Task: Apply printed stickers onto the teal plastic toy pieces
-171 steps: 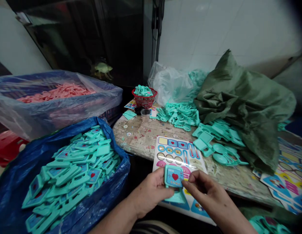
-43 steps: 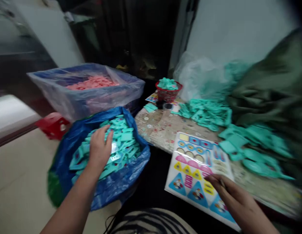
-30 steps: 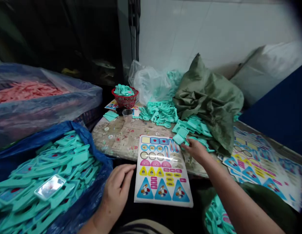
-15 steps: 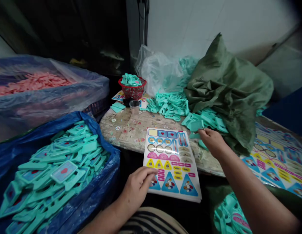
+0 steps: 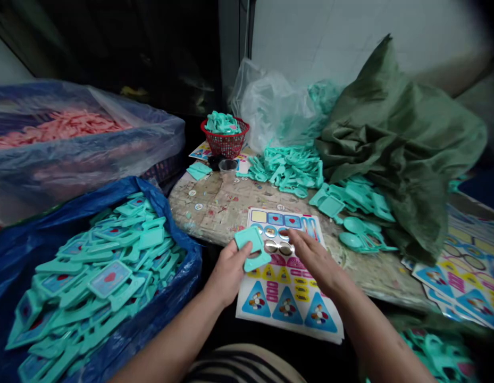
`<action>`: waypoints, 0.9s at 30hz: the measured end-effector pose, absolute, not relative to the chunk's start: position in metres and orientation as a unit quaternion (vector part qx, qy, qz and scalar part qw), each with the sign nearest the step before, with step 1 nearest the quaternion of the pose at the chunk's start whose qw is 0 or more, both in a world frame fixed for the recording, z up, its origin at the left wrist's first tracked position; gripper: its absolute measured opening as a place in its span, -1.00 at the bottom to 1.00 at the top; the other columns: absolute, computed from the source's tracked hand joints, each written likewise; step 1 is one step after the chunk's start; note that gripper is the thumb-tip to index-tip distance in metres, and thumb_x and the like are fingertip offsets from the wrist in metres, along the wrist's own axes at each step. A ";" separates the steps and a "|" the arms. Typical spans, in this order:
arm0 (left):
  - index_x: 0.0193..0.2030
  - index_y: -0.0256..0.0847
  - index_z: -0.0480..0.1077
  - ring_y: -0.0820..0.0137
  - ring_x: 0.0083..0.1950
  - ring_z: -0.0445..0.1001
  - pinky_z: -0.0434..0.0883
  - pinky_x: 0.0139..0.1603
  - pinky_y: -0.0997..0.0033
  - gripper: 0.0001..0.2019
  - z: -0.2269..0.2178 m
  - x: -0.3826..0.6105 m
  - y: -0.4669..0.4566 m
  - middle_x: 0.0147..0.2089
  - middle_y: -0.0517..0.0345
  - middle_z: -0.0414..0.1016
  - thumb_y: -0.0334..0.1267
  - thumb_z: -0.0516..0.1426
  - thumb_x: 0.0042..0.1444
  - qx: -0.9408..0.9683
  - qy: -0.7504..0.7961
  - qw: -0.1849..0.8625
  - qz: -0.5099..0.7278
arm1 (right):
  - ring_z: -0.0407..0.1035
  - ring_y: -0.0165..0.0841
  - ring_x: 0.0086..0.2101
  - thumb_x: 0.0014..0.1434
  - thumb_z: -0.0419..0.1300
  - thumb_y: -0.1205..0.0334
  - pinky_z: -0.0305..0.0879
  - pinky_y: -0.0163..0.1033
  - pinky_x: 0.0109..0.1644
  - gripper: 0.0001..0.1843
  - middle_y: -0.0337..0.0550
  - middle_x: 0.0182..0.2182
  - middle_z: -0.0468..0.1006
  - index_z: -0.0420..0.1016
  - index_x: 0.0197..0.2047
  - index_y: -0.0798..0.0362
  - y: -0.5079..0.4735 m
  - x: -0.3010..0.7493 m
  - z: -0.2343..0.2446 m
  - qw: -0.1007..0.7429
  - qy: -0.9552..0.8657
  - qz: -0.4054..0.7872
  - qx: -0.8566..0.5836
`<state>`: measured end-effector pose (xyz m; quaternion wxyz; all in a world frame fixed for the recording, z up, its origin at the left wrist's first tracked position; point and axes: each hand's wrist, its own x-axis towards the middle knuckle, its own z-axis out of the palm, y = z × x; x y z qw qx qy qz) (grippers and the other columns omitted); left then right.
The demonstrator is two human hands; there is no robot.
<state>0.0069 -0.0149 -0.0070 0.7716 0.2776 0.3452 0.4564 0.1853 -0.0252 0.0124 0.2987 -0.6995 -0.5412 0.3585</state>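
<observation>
Left hand: The left hand [image 5: 228, 274] is clamped on a flat teal plastic frame [image 5: 250, 246], with the fingers closed around its lower edge and the thumb on its face. The frame is tilted and is held above the upper left part of the sheet.

Right hand: The right hand [image 5: 316, 260] is open, with fingers spread and nothing visible in its grip. Its fingertips [image 5: 293, 235] are directly over the silver circular stickers; contact with the sheet cannot be determined.

Hand spacing: The hands are apart, with the frame's right edge near the right fingertips.

Sticker sheet: A glossy printed paper sticker sheet [image 5: 286, 314], with hearts, circles and triangles, lies beneath both hands. Its lower part extends past the front edge of the surface.

Surface: A worn, sticker-flecked surface [image 5: 207, 213] carries the sheet and loose teal plastic parts.

Left of hands: A blue plastic bag [image 5: 178, 282] holds many teal frames with heart stickers [image 5: 110, 279]. Behind it, a clear plastic bag [image 5: 91, 170] lines a bin of pink plastic pieces [image 5: 63, 125].

Rear: A red plastic basket [image 5: 225, 143] holds teal parts, beside a heap of teal parts [image 5: 286, 167].

Right: An olive-green woven sack [image 5: 394, 143] lies crumpled beside a stack of printed sticker sheets [image 5: 458, 276].
</observation>
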 end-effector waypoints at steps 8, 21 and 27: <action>-0.11 -0.26 0.39 0.30 -0.22 0.54 0.46 -0.16 0.31 -0.75 -0.010 0.006 0.008 -0.22 0.05 0.56 -0.27 0.17 0.05 0.245 0.371 0.785 0.432 | 0.39 -0.25 -0.27 0.13 0.02 0.16 0.21 -0.23 -0.24 -0.76 -0.09 -0.32 0.53 0.48 -0.31 0.04 0.043 0.219 -0.019 0.208 -0.587 0.190 -0.759; -0.16 -0.25 0.38 0.31 -0.28 0.53 0.47 -0.30 0.34 -0.77 -0.032 0.014 0.025 -0.26 0.06 0.53 -0.29 0.18 0.01 0.220 0.416 0.796 0.381 | 0.32 -0.31 -0.42 0.15 0.02 0.10 -0.01 -0.28 -0.44 -0.83 -0.14 -0.40 0.50 0.37 -0.33 -0.02 0.037 0.216 -0.034 0.142 -0.578 0.142 -0.791; -0.12 -0.24 0.37 0.31 -0.27 0.53 0.47 -0.31 0.37 -0.76 -0.031 0.015 0.026 -0.24 0.06 0.53 -0.30 0.15 0.05 0.232 0.413 0.796 0.377 | 0.27 -0.35 -0.50 0.00 0.16 -0.05 0.02 -0.29 -0.47 -0.72 -0.21 -0.55 0.43 0.34 -0.45 -0.01 0.045 0.220 -0.034 0.187 -0.534 0.207 -0.798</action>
